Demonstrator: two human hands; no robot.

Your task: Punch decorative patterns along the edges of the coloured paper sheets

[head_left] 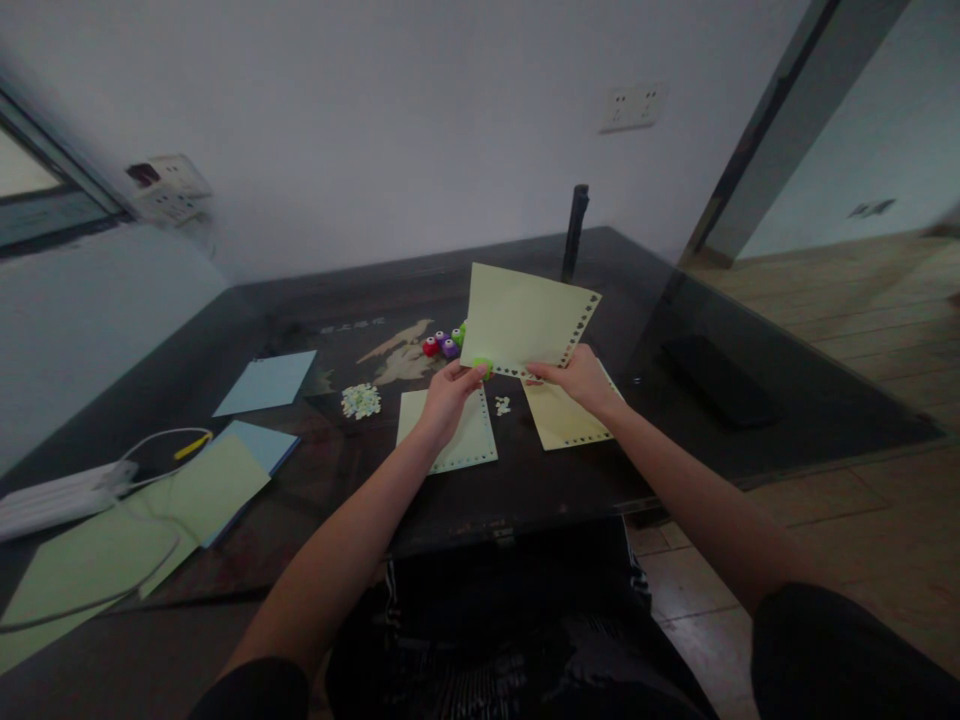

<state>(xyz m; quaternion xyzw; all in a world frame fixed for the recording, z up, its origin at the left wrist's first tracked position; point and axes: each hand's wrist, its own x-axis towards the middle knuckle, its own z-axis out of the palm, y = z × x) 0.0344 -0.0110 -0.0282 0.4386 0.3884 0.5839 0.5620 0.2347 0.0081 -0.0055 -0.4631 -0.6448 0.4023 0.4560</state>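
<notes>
A pale yellow-green sheet of paper [531, 315] is held up tilted above the table, small punched shapes running along its right and lower edges. My left hand [445, 398] is closed around a small bright green paper punch [483, 369] at the sheet's lower left edge. Between thumb and fingers, my right hand [582, 380] pinches the sheet's lower right part. Below my hands lie a pale punched sheet [465, 440] and, to the right, a yellowish punched sheet [566, 420], partly covered by my right hand. Red, purple and green punches [448, 344] stand behind my left hand.
Small cut-outs form a pile [361, 401] at left and a smaller one [502, 405] near the middle. Blue paper [268, 382], green paper [97, 550], and a white power strip [64, 500] with cable lie left. A dark flat object [716, 380] lies right; a black post [575, 232] stands behind.
</notes>
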